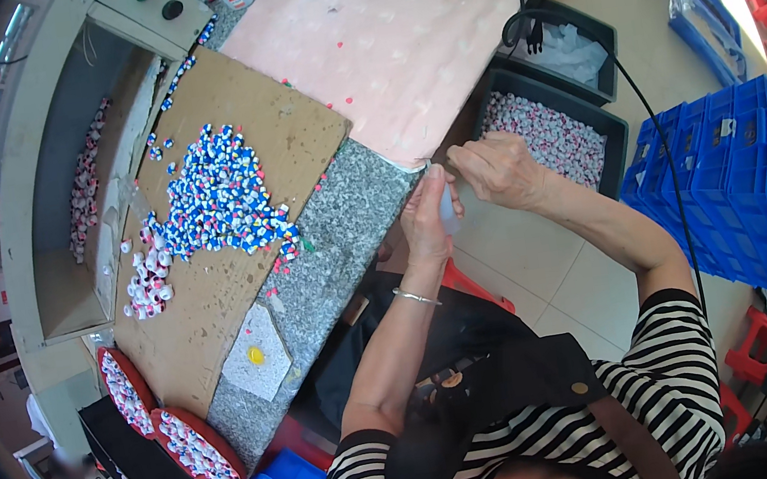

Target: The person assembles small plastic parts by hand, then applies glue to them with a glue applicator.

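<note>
My left hand point(427, 219) is closed around a small translucent white bottle point(448, 210), with the thumb pointing up toward its narrow tip. Close beside it on the right, my right hand point(499, 167) is closed, thumb and fingers pinched together near that tip. Whatever the right fingers hold is too small to make out. Both hands are just off the corner of the grey speckled tabletop point(353, 200), by the edge of a pale pink cloth point(348, 58). Further left, a heap of small blue-and-white pieces point(220, 194) with pink spots lies on a cardboard sheet point(286, 106).
White-and-dark-red pieces point(148, 277) lie beside the heap, before an open machine chamber point(68, 225). Two red oval trays point(200, 451) hold similar pieces. Right of the table stand a dark bin of pieces point(617, 123), stacked blue crates point(735, 161) and a hanging black cable point(649, 104).
</note>
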A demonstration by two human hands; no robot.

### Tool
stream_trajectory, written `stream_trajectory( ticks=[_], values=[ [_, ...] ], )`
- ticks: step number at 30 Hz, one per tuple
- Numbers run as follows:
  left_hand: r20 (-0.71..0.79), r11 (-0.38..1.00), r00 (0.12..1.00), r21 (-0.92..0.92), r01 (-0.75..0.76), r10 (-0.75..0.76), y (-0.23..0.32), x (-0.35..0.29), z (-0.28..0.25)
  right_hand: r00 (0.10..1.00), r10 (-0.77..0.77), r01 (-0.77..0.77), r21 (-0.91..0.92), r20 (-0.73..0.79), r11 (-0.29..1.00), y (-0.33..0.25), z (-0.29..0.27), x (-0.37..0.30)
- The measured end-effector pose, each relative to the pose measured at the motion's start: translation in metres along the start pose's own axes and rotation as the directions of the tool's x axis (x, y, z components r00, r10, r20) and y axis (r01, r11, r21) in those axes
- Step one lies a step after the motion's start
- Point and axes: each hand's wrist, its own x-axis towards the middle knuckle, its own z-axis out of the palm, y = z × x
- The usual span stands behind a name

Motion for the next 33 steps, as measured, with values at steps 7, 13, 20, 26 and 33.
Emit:
stream_trajectory(
  ticks=[7,13,20,26,33],
  values=[
    [0.105,0.962,0.987,0.231,-0.146,0.124,-0.003,0.008,-0.020,0.903,0.424,-0.389,0.291,-0.068,0.874,-0.012,-0.021,0.001],
    [0.337,0.881,0.933,0.391,-0.264,0.130,0.006,-0.032,-0.015,0.983,0.182,-0.175,0.143,-0.038,0.974,-0.007,-0.045,0.045],
    [0.345,0.868,0.921,0.384,-0.314,0.180,0.055,-0.086,-0.044,0.925,0.056,-0.098,0.092,0.375,0.991,0.003,-0.056,0.057],
    [0.264,0.955,0.946,0.174,-0.238,0.187,0.076,-0.118,-0.066,0.909,0.377,-0.412,0.245,0.178,0.877,-0.018,-0.065,0.051],
    [0.245,0.950,0.935,0.116,-0.291,0.257,0.122,-0.152,-0.080,0.814,0.502,-0.573,0.540,0.292,0.616,-0.053,-0.023,0.125]
  ],
)
